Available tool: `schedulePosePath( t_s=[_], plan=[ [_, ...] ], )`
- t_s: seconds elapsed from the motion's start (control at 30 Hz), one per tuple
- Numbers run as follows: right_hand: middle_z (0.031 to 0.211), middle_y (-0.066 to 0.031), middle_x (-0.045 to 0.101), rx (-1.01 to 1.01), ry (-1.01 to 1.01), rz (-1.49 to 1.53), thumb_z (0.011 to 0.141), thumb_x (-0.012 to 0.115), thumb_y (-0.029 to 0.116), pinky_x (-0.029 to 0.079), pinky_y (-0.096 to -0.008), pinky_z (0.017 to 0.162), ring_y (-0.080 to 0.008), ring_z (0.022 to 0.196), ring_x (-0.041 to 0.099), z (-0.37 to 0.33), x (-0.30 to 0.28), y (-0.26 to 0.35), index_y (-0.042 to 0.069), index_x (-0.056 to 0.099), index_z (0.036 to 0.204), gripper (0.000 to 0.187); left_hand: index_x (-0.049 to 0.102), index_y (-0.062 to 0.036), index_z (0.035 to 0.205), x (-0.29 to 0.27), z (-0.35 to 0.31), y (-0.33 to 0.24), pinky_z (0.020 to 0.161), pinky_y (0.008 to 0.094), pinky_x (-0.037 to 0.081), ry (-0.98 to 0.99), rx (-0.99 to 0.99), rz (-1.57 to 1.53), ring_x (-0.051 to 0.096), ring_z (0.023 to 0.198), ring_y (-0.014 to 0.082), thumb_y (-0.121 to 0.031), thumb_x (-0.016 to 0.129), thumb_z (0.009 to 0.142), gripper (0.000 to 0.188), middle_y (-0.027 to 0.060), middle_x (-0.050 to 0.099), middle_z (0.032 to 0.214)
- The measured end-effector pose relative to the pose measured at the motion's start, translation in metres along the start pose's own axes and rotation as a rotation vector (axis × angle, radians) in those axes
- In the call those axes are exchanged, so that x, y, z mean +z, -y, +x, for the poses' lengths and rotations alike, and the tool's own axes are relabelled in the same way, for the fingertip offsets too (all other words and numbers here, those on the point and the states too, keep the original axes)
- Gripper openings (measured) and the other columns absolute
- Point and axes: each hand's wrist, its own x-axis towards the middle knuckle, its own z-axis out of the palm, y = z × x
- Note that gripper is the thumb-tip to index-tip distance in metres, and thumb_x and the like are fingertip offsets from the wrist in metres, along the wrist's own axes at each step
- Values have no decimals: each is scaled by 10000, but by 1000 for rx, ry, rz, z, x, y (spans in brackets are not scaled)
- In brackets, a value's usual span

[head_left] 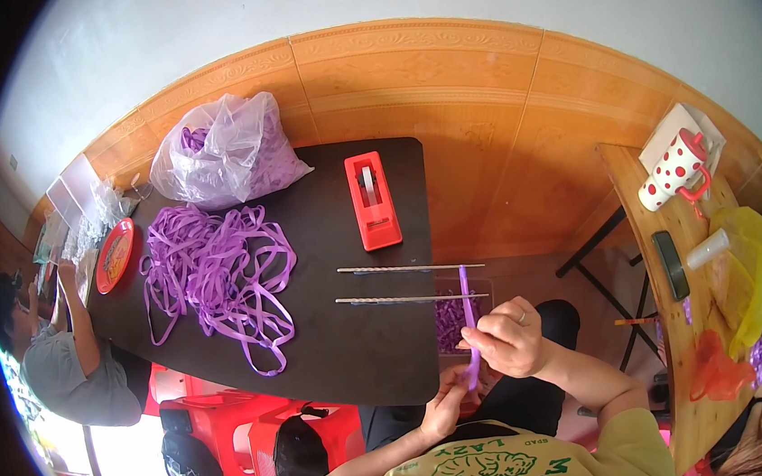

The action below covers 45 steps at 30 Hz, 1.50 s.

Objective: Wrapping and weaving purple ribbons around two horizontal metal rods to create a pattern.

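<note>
Two thin metal rods (393, 269) lie side by side on the dark table and stick out past its right edge. A purple ribbon (468, 307) loops around their outer ends and runs down to my hands. My right hand (506, 338) is closed in a pinch on the ribbon, below the rods. Lower down, beside the table's corner, my left hand (447, 406) has its fingers closed on the ribbon's lower end, partly hidden. Under the rods, a container holds many short purple ribbon pieces (450, 318). A tangled heap of purple ribbon (216, 270) covers the table's left half.
On the black table (355, 358) stand a red tape dispenser (372, 201), a clear bag of purple ribbon (224, 156) and a red plate (116, 256). Another person (75, 364) sits at the left. A wooden table (637, 215) at right bears a dotted tumbler (672, 169) and a phone (671, 265).
</note>
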Motion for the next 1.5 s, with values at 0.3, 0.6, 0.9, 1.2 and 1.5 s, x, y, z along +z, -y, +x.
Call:
schedulePosePath(
  t_s=[0.3, 0.6, 0.9, 1.2, 1.5],
  plan=[
    [702, -69, 568, 414, 14, 410, 708, 731, -41, 429, -284, 542, -173, 632, 561, 45, 7, -58, -34, 654, 791, 113, 505, 8, 1208, 3, 46, 8, 672, 243, 467, 52, 141, 10, 554, 718, 95, -294, 413, 1005, 375, 70, 599, 955],
    [715, -31, 643, 1233, 13, 1098, 818, 701, 83, 435, -210, 620, -80, 659, 566, 26, 61, -137, -7, 686, 761, 107, 571, -36, 1153, 14, 98, 14, 643, 228, 448, -267, 140, 131, 574, 689, 100, -169, 488, 974, 238, 63, 633, 933],
    [692, -39, 656, 1514, 38, 1244, 777, 760, 130, 431, -216, 530, -81, 600, 582, -25, 102, -158, 24, 694, 740, 130, 498, -7, 1239, 30, 164, -12, 892, 281, 436, -411, 572, 8, 559, 1032, 145, -45, 485, 941, 300, 76, 561, 1188],
    [715, -53, 616, 1789, 29, 1346, 830, 693, 129, 508, -286, 576, -158, 640, 602, -75, 119, -151, 11, 622, 757, 156, 503, -23, 1281, 39, 174, -26, 980, 302, 388, -299, 636, 59, 495, 1150, 165, -51, 489, 930, 352, 77, 488, 1301],
    [617, 5, 559, 1854, -21, 1493, 844, 642, 157, 330, -233, 428, -108, 493, 494, -160, 141, -98, 95, 646, 825, 65, 616, -38, 932, 40, 157, -17, 660, 210, 438, -296, 459, 54, 580, 802, 95, -89, 512, 940, 116, 55, 637, 927]
  ],
)
